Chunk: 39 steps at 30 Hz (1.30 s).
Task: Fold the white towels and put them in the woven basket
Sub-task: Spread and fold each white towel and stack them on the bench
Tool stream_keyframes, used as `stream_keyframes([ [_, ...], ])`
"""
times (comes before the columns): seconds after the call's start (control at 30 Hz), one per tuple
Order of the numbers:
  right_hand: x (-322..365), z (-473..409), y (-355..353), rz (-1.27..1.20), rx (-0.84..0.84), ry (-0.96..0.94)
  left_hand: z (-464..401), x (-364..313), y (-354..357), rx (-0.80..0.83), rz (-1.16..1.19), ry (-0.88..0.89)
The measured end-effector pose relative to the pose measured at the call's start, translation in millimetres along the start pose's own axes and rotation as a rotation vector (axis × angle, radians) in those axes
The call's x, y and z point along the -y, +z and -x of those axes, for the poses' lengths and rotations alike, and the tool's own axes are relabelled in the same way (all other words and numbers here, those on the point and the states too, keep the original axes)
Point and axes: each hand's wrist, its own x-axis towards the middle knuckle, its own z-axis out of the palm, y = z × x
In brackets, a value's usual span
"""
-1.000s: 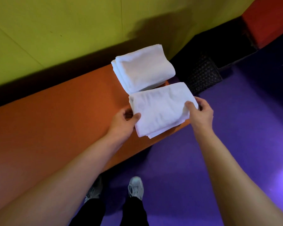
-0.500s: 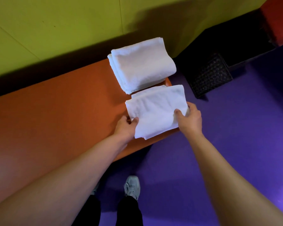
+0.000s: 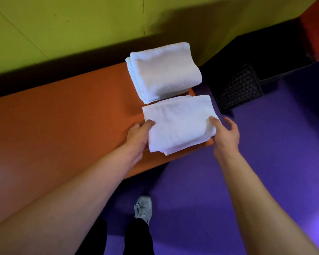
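A folded white towel [image 3: 179,124] lies at the right front corner of the orange table [image 3: 63,115]. My left hand [image 3: 138,135] grips its left edge, thumb on top and fingers underneath. My right hand [image 3: 226,135] is at its right edge: the thumb rests on the cloth and the fingers are spread loosely beside it. A thicker stack of folded white towels [image 3: 164,70] sits just behind, at the table's far right end. The dark woven basket [image 3: 236,89] stands on the floor to the right of the table, in shadow.
A yellow-green wall [image 3: 81,24] runs behind the table. Purple floor [image 3: 265,162] spreads to the right and front. A red block [image 3: 317,30] sits at the top right corner. My shoe [image 3: 143,208] is on the floor below the table edge.
The folded towel has settled onto the table corner. My right hand's fingers have loosened from its right edge and spread out. My left hand keeps its grip.
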Motion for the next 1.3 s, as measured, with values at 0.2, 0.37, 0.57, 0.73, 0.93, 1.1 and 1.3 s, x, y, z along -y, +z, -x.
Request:
stream_keyframes([
  [0.2,-5.3,10.6,-6.0,-0.069,0.223,0.099,23.1,-6.5,-1.9,0.146,-0.021,0.002],
  [0.37,29.2,16.2,3.2,0.038,0.118,-0.178,77.0,11.1,-3.3,0.425,0.222,-0.100],
  [0.57,76.7,4.4,29.2,0.277,0.391,-0.295,62.8,-1.2,2.9,0.406,-0.055,0.010],
  [0.73,71.5,-2.4,41.8,0.477,0.377,-0.512,52.2,18.1,13.9,0.276,-0.246,0.124],
  [0.93,17.4,12.6,35.3,0.929,0.047,-0.741,44.3,27.7,13.6,0.111,-0.803,0.319],
  [1.1,-12.9,21.4,20.3,0.781,0.091,-0.385,51.5,29.2,17.9,0.136,-0.758,0.279],
  [1.3,-12.4,23.4,25.9,0.719,0.040,-0.776,68.5,31.6,28.3,0.134,-0.578,0.462],
])
